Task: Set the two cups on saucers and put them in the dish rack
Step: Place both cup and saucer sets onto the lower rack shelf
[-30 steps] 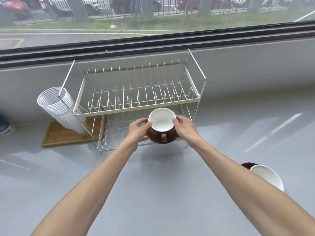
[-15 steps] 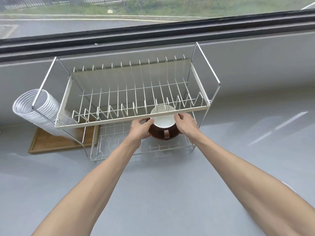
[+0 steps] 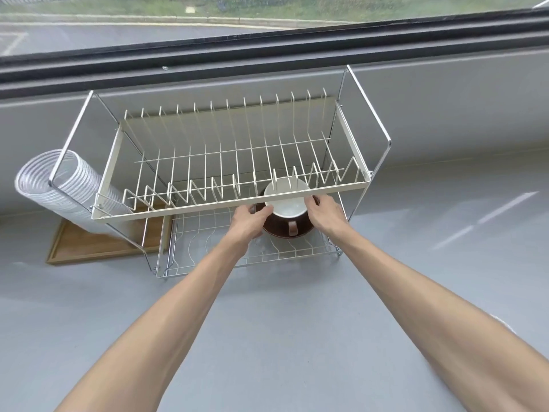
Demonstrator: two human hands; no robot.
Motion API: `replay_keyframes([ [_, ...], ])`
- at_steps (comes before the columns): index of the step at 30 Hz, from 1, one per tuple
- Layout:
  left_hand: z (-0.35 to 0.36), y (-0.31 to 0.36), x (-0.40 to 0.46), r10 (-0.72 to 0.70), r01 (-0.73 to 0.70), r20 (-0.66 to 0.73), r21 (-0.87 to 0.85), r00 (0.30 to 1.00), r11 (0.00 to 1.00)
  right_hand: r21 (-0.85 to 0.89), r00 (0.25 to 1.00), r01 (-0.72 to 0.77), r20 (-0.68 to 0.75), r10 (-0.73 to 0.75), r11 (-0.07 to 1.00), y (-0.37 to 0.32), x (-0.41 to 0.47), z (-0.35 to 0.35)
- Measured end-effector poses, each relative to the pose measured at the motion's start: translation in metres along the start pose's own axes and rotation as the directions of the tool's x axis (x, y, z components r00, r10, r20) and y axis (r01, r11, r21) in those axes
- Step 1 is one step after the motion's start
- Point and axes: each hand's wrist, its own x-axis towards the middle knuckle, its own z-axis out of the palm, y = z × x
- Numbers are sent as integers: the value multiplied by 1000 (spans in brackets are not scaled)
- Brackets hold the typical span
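Once you had slid the cup (image 3: 287, 200) and saucer (image 3: 285, 230) deeper under the dish rack (image 3: 231, 203) top tier, both hands' fingers (image 3: 258, 214) gripped the saucer; release came next, I judged.

Colours at the dish rack

The cup (image 3: 286, 200) is white inside and brown outside, on a dark brown saucer (image 3: 282, 230). The rack (image 3: 228, 203) has a cream upper tier and silver wire frame; the counter (image 3: 267, 322) is grey.

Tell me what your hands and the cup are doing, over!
Left hand and right hand grip brown saucer, cup on it. Going into dish rack lower tier. Upper shelf edge close overhead.
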Motion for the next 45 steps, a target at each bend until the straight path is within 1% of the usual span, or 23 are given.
replay_keyframes([
  [5, -2, 1, -18, 40, -45, 36, 141, 999, 989, -46, 998, 40, 55, -38, 998, 0, -17, -6],
  [8, -5, -1, -32, 98, -107, 51, 248, 994, 963, -91, 996, 71, 65, -65, 993, 1, -32, -10],
  [12, -8, 0, -55, 152, -175, 89, 410, 984, 895, -162, 994, 93, 67, -83, 982, 4, -58, -17],
  [15, -7, 0, -76, 180, -239, 161, 539, 970, 808, -225, 991, 118, 80, -103, 967, 11, -80, -23],
  [17, -3, -2, -89, 190, -298, 232, 656, 954, 693, -284, 991, 128, 79, -110, 950, 19, -96, -27],
  [19, 4, -6, -101, 189, -353, 298, 762, 936, 543, -352, 993, 115, 58, -101, 929, 29, -110, -32],
  [22, 20, -9, -116, 174, -411, 372, 846, 912, 341, -486, 994, 100, 4, -112, 868, 49, -130, -41],
  [25, 42, -11, -130, 184, -458, 434, 880, 882, 122, -616, 986, 91, -53, -156, 782, 69, -148, -51],
  [28, 66, -14, -141, 244, -497, 503, 863, 829, -90, -687, 975, 70, -108, -196, 724, 91, -164, -65],
  [29, 75, -16, -144, 269, -508, 526, 850, 807, -137, -698, 970, 57, -129, -204, 713, 98, -168, -71],
  [30, 83, -18, -147, 297, -520, 545, 838, 784, -163, -706, 967, 44, -148, -208, 707, 106, -172, -76],
  [34, 121, -24, -162, 398, -593, 615, 781, 681, -194, -705, 959, -41, -226, -170, 708, 139, -185, -102],
  [37, 149, -31, -170, 409, -634, 664, 739, 626, -229, -676, 953, -115, -282, -111, 728, 165, -195, -122],
  [39, 166, -37, -173, 398, -658, 686, 717, 609, -229, -654, 947, -167, -314, -65, 738, 182, -202, -133],
  [41, 181, -42, -177, 382, -683, 697, 703, 607, -198, -624, 943, -209, -332, -14, 753, 197, -207, -142],
  [45, 210, -53, -182, 346, -721, 689, 691, 637, -47, -575, 936, -265, -346, 64, 774, 227, -214, -155],
])
